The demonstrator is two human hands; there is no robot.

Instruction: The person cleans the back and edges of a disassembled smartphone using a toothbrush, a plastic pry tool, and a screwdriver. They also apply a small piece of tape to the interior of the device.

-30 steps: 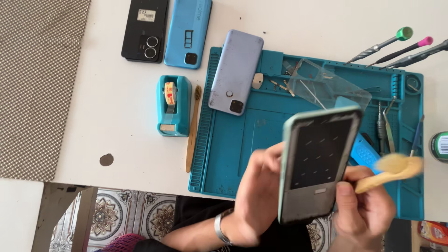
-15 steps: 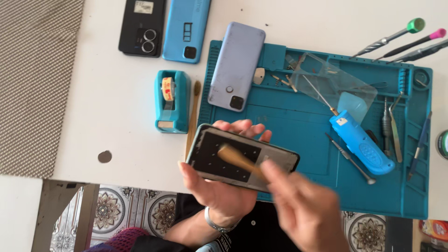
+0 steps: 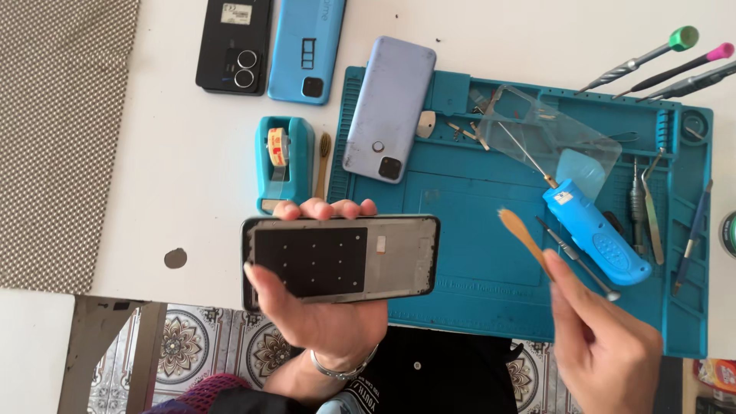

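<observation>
We hold the phone frame [image 3: 341, 261] flat and sideways in our left hand [image 3: 326, 318], fingers curled over its far edge and thumb on the near one; it hovers over the front edge of the white counter [image 3: 184, 153], just left of the teal repair mat [image 3: 475, 199]. Our right hand [image 3: 606, 353] is closed around a thin wooden pry stick [image 3: 525, 238], its spade tip raised over the mat and well apart from the frame. On the mat lie a blue electric screwdriver [image 3: 594, 230] (its bit pointing up-left), a lilac phone [image 3: 389, 109] face down, tweezers and a clear plastic sheet [image 3: 552, 134]. Beside the mat stands a teal tape dispenser [image 3: 284, 161]; beyond it lie a black phone [image 3: 234, 46] and a blue phone [image 3: 307, 47].
</observation>
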